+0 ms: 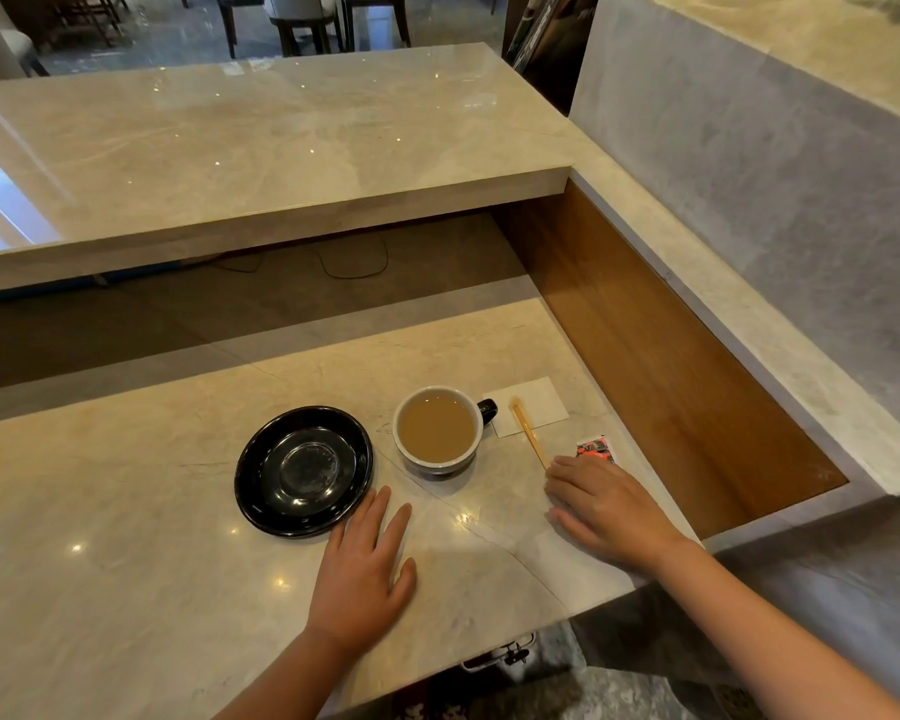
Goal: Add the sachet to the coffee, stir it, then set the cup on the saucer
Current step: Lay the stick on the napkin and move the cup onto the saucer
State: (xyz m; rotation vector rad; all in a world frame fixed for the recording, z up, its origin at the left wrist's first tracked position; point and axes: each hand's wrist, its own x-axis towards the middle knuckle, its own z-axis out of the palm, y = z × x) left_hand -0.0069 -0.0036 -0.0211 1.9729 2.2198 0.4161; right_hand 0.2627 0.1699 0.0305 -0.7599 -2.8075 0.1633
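A cup (440, 462) with a white inside, dark outside and dark handle holds light brown coffee and stands on the marble counter. Left of it lies an empty glossy black saucer (261, 470). A thin wooden stirrer (528, 436) rests right of the cup, partly on a white napkin (539, 402). A small red and white sachet (596, 450) lies just beyond my right hand (609, 506), whose fingertips nearly touch it. My right hand lies flat on the counter, fingers apart. My left hand (365, 569) rests flat too, its fingertips beside the saucer's near rim.
The lower counter (126, 563) ends at an edge close to me. A raised marble shelf (255, 148) overhangs at the back. A wooden side panel (671, 356) and a marble ledge bound the right side. Chairs stand far behind.
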